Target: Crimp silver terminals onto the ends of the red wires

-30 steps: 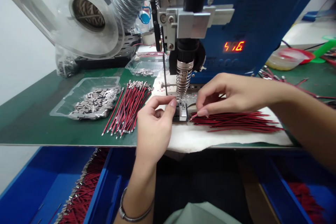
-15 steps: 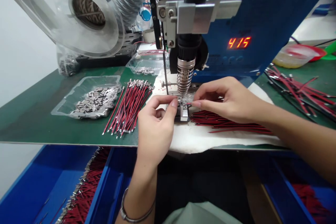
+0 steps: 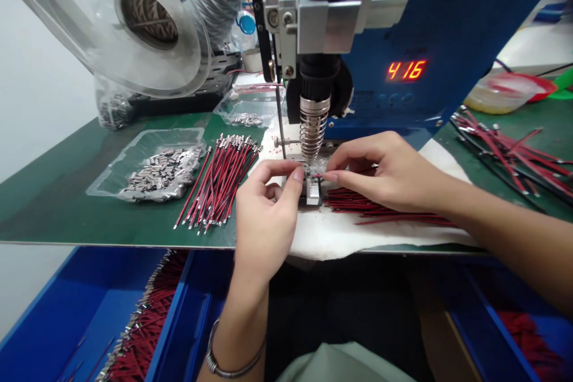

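Note:
My left hand [image 3: 268, 209] pinches, thumb against forefinger, at the left side of a small metal work block [image 3: 313, 191]; what sits between the fingertips is too small and covered to make out. Opposite it, my right hand [image 3: 385, 170] holds a thin red wire [image 3: 319, 175] between thumb and forefinger, its end reaching in under the spring-wrapped head [image 3: 312, 125] of a blue machine [image 3: 380, 104]. Beneath the right hand lies a pile of red and black wires [image 3: 353, 204] on white cloth [image 3: 331, 236]. The machine's red display [image 3: 406, 70] reads 416.
Left of my hands lies a bundle of metal-tipped wires [image 3: 219, 179], beside a clear plastic tray [image 3: 105, 185] of small metal parts. Another clear tray [image 3: 228, 108] stands behind. More wires [image 3: 510, 149] lie at right. Blue bins [image 3: 98, 286] sit below the table edge; a large reel [image 3: 89, 30] hangs upper left.
The display has gone from 415 to 416. Both hands stay almost in place, still pinching at the work block; the view has shifted slightly.

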